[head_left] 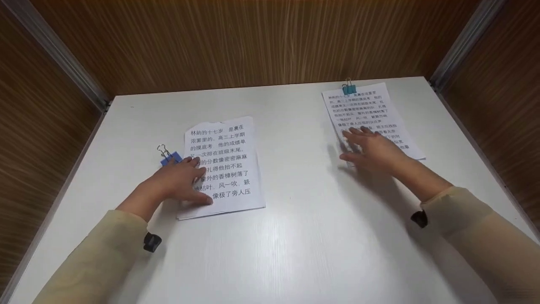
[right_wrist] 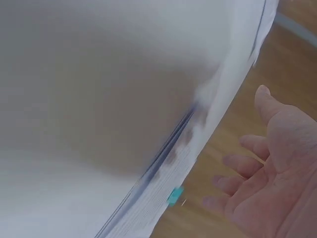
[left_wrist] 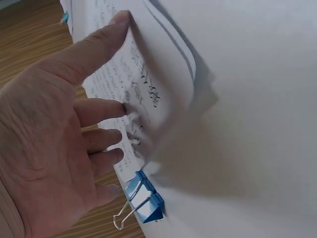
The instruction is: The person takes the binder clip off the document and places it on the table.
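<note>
My left hand reaches over the left edge of a stack of printed sheets, fingers spread and thumb low on the page. In the left wrist view, the thumb tip lies against the sheet and the other fingertips are right at the printed side. A blue binder clip with wire handles stands at that stack's left edge, beside my fingers. Over the lower left part of a second printed stack, my right hand is spread with nothing between its fingers. A teal binder clip grips that stack's top edge.
Both stacks lie on a white table, the second farther back at the right. A brown wood-grain panel rises behind the table, with similar panels at both sides. Metal posts stand at the back corners.
</note>
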`<state>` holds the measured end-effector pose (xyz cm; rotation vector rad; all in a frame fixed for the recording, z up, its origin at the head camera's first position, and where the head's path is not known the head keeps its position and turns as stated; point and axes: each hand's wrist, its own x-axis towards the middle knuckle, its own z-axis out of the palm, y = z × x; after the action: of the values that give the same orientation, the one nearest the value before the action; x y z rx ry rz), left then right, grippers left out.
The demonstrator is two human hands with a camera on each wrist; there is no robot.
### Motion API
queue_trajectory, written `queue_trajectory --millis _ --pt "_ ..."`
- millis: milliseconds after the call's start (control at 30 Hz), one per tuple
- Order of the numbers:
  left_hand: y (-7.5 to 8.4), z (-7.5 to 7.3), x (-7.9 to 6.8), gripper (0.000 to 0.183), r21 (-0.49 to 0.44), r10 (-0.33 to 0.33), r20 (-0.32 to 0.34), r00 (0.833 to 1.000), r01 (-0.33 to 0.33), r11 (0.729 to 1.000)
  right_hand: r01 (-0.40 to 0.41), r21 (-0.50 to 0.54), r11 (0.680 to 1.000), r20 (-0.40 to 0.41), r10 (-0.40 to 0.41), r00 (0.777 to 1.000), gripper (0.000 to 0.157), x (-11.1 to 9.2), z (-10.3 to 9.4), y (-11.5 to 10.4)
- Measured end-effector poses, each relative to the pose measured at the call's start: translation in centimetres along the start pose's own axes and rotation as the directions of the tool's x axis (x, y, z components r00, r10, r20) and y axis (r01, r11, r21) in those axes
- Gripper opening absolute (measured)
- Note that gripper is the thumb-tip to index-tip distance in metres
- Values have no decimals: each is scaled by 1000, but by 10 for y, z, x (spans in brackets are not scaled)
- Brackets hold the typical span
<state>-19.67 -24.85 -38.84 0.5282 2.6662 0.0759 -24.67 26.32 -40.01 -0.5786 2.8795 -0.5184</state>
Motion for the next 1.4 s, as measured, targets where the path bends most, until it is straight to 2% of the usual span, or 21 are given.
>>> queue_trajectory --millis 167,300,500,633,800,933,1033,1200,1400 --pt "12 -15 7 92 -2 -10 -43 999 10 1000 -60 -4 998 -14 60 998 74 -17 -11 31" --pt "35 -25 19 94 50 36 -119 992 -30 998 -77 -19 997 -35 77 996 75 -26 -16 48" --pt "88 -36 48 94 71 137 -236 962 -123 990 -120 -42 992 -26 119 993 78 -34 -21 65" --pt "129 -37 70 94 90 234 -264 936 -218 972 -146 -45 988 -17 145 989 80 -37 -23 74" --pt "181 -29 99 96 130 356 -227 906 -334 933 -174 -55 983 4 175 985 80 -38 -24 83" --pt "220 -18 119 97 176 405 -161 900 -378 909 -197 -50 979 28 198 980 82 -36 -23 87" --pt "243 -12 130 96 213 421 -118 899 -391 895 -205 -45 978 31 206 978 83 -35 -22 90" --pt "267 -5 145 96 243 430 -75 900 -402 883 -220 -56 974 63 223 973 86 -35 -22 99" --pt "280 3 158 97 254 429 -54 902 -403 879 -219 -72 973 112 226 968 83 -38 -18 106"
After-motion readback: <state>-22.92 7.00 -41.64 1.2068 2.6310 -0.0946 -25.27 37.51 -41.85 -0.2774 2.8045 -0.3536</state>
